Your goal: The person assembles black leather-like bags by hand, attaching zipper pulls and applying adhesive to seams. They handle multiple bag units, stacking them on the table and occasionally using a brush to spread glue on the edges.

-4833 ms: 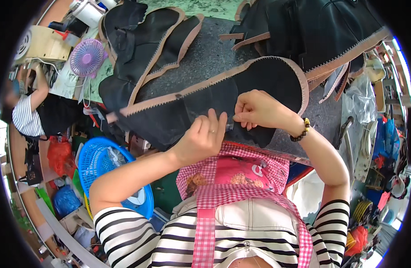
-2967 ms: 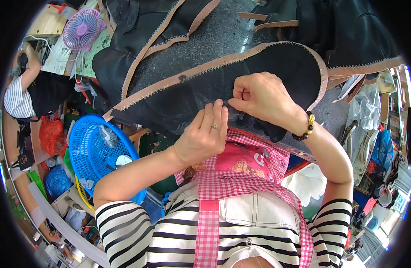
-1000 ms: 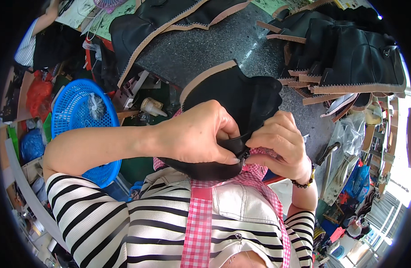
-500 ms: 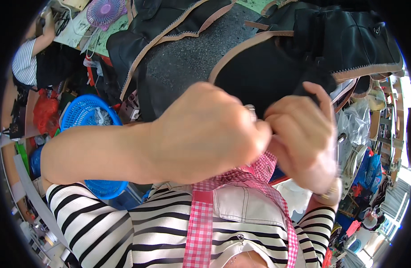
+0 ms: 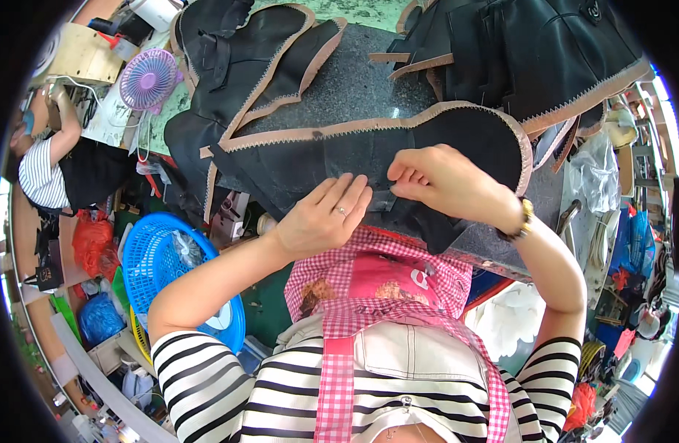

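A black leather-like piece [image 5: 280,166] with a tan zigzag-edged border lies along the near side of the dark speckled table [image 5: 362,66]. My left hand [image 5: 328,210] rests on it, fingers stretched out flat and side by side, a ring on one. To its right, my right hand [image 5: 446,181] is over the same piece with fingers curled closed. Whatever its fingertips grip is hidden. Between the hands a small shiny patch shows on the piece. Part of the black material hangs over the near table edge below my right hand.
More black tan-edged pieces lie at the far left [image 5: 236,66] and far right [image 5: 531,59]. A blue plastic basket [image 5: 144,258] stands left of me. Beyond it, another person [image 5: 52,162] sits by a purple fan [image 5: 147,80]. Clear plastic bags [image 5: 594,177] hang at right.
Both hands have come down from near the camera onto the piece and moved apart. My left hand has gone from closed to flat. The black piece now lies spread across the table's near side.
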Demonstrator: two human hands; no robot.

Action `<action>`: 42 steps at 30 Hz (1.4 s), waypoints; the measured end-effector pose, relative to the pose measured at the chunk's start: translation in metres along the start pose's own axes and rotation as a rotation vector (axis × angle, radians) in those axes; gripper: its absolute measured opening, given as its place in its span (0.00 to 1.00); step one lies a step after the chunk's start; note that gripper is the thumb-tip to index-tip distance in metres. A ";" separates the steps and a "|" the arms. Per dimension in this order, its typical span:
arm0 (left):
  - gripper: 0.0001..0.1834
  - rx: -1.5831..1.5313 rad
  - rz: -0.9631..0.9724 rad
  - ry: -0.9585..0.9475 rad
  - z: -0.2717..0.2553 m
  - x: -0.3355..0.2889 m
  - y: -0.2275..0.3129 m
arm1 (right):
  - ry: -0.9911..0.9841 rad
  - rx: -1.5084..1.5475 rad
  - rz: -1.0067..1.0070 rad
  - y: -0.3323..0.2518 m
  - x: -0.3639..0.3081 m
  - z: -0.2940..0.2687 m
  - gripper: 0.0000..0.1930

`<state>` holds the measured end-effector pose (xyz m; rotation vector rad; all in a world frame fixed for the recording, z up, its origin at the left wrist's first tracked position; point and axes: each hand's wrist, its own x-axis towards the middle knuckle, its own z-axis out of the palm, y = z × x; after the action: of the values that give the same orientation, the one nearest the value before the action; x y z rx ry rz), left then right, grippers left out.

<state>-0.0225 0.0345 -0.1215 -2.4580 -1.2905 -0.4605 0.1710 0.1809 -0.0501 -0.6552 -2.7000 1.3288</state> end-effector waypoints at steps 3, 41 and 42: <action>0.21 -0.088 -0.027 -0.043 -0.002 0.000 -0.002 | -0.042 0.066 0.177 0.020 0.023 0.006 0.10; 0.18 -0.249 -0.129 0.024 0.006 -0.007 -0.001 | -0.191 0.081 0.461 0.014 0.050 0.009 0.16; 0.18 -0.249 -0.130 0.028 0.006 -0.007 -0.001 | -0.196 0.098 0.461 0.013 0.051 0.009 0.16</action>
<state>-0.0262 0.0323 -0.1300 -2.5631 -1.4661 -0.7262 0.1272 0.2016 -0.0726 -1.2542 -2.7079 1.6881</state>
